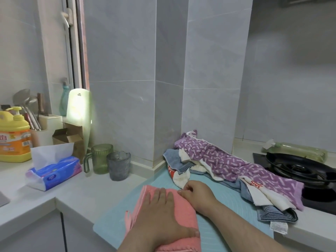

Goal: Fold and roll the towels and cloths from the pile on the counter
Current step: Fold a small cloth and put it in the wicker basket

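Folding of the pink towel (pixel 182 210) on the blue mat (pixel 112 222) seems in hand: left hand (pixel 160 212) presses it flat, fingers straight, right hand (pixel 198 195) pinches its far edge; next, a tight, even roll.

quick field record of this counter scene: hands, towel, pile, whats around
left hand: flat, pressing on pink towel
right hand: fingers curled, seems to pinch the towel's far end
pink towel: partly folded, on blue mat
pile: unfolded cloths, purple patterned towel on top, beside stove
left of mat: tissue pack, green cup, grey cup, detergent bottle
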### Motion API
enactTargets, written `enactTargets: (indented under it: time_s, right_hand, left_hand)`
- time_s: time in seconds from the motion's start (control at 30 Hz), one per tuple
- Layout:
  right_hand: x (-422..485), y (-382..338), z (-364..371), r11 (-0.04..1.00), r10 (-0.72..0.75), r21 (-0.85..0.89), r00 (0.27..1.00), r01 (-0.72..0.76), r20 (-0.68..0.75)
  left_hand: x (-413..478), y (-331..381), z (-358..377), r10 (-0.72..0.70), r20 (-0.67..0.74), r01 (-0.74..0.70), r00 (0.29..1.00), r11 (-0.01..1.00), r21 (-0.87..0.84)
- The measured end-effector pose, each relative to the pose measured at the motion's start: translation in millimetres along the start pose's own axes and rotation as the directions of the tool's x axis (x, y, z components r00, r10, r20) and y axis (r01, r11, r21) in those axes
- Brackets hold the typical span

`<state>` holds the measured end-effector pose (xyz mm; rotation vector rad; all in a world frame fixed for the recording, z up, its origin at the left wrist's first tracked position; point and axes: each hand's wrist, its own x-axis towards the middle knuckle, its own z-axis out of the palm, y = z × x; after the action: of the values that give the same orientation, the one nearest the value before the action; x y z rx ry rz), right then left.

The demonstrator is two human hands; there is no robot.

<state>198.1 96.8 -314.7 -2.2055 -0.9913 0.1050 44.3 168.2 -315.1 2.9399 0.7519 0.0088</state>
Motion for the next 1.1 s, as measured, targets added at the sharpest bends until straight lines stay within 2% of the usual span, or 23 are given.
enactTargets:
  time_s: [0.13, 0.23, 0.33, 0.43, 0.5, 0.57, 0.67, 0.77, 0.83, 0.9, 0.97, 1.0, 1.03, 1.07, 1.1]
  right_hand:
    - [-6, -10, -7, 0.996, 0.088, -0.004, 0.996, -0.088, 0.035]
    - [-14, -25, -15, 0.967, 0.242, 0.069, 0.970, -0.244, 0.032]
    - [-25, -39, -24, 0.863, 0.407, 0.274, 0.905, -0.425, 0.122]
    - [-41, -48, -31, 0.822, 0.432, 0.292, 0.869, -0.489, 0.239]
    - [-48, -53, -31, 0.859, 0.378, 0.273, 0.895, -0.434, 0.235]
    - [-54, -59, -28, 0.896, 0.301, 0.280, 0.934, -0.346, 0.193]
    - [-58, -67, -27, 0.900, 0.210, 0.380, 0.976, -0.215, 0.054]
    - [-60, -76, -39, 0.908, 0.091, 0.416, 0.994, -0.056, -0.066]
    - [-62, -77, -50, 0.880, 0.031, 0.474, 0.995, 0.019, -0.099]
    - [-64, -76, -60, 0.842, 0.001, 0.537, 0.996, 0.050, -0.094]
    - [-65, -73, -68, 0.799, 0.004, 0.599, 0.996, 0.050, -0.088]
    - [-66, -71, -71, 0.760, 0.013, 0.648, 0.996, 0.045, -0.084]
    - [-65, -69, -74, 0.710, 0.027, 0.703, 0.997, 0.033, -0.075]
    - [-65, -67, -76, 0.652, 0.045, 0.758, 0.998, 0.010, -0.052]
    - [-65, -64, -77, 0.599, 0.060, 0.800, 0.998, -0.015, -0.027]
  left_hand:
    - [-1, 2, -3, -0.014, -0.100, 0.008, 0.995, 0.998, -0.065]
    - [-3, -2, -5, -0.054, -0.283, -0.011, 0.958, 0.975, -0.223]
    - [-11, -5, -6, -0.169, -0.424, -0.061, 0.890, 0.876, -0.478]
    - [-19, -8, -6, -0.335, -0.470, -0.093, 0.817, 0.727, -0.680]
    - [-24, -9, -9, -0.423, -0.446, -0.086, 0.789, 0.643, -0.761]
    - [-27, -9, -12, -0.449, -0.453, -0.101, 0.770, 0.616, -0.781]
    - [-31, -6, -18, -0.405, -0.467, -0.112, 0.786, 0.649, -0.752]
    - [-25, -13, -29, -0.323, -0.485, -0.071, 0.812, 0.772, -0.632]
    - [-22, -23, -42, -0.337, -0.491, -0.038, 0.803, 0.793, -0.607]
    - [-25, -31, -58, -0.413, -0.441, -0.048, 0.797, 0.684, -0.728]
    - [-29, -39, -64, -0.434, -0.305, -0.065, 0.848, 0.486, -0.872]
    - [-31, -45, -62, -0.393, -0.214, -0.061, 0.894, 0.367, -0.928]
    - [-34, -52, -60, -0.291, -0.130, -0.059, 0.948, 0.240, -0.969]
    - [-36, -57, -55, -0.163, -0.046, -0.023, 0.985, 0.144, -0.989]
    - [-38, -58, -53, -0.042, 0.017, 0.021, 0.999, 0.095, -0.995]
